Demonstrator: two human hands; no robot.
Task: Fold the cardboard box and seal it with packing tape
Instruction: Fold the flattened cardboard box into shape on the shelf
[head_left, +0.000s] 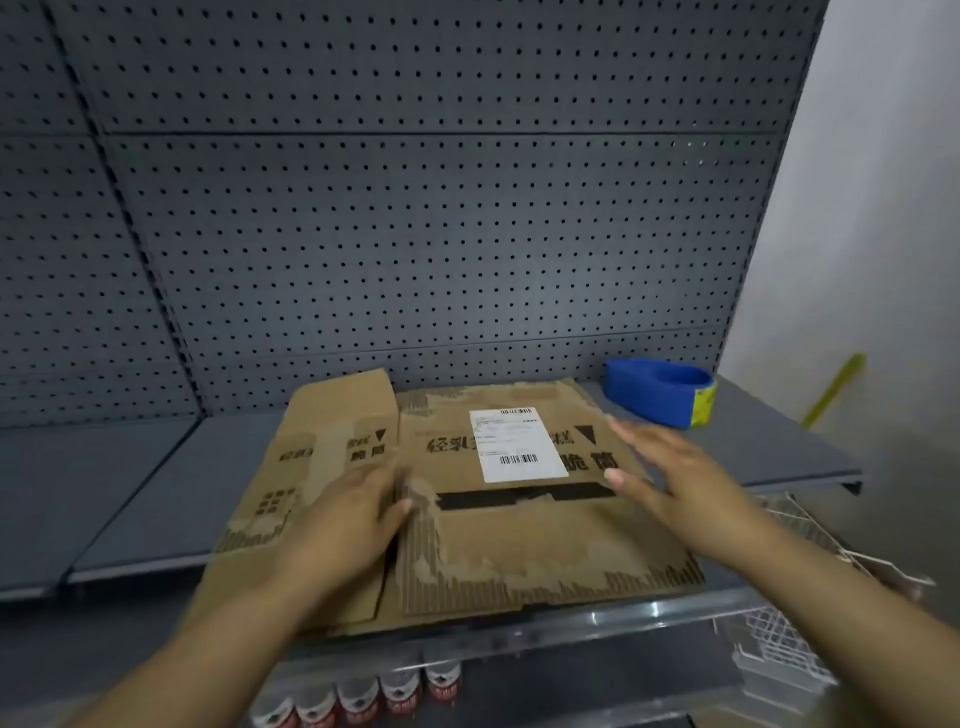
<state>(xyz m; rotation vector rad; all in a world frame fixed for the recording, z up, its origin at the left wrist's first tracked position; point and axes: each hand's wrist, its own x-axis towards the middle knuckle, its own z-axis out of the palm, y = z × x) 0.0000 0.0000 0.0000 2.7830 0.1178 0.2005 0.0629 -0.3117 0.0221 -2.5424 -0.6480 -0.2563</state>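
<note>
Left hand (343, 519) rests on flattened cardboard box (524, 551) — right hand (670, 478) spread

Flattened, worn cardboard box (498, 525) on grey shelf, blue tape dispenser (660, 391) behind-right.

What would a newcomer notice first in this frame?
The flattened cardboard box lies centre frame on the grey shelf, worn and torn, with a white shipping label on top. Both hands are at it: the left hand rests at the fold line, and the right hand, fingers spread and blurred, is over its right side. A blue tape dispenser sits behind the box at the back right.
</note>
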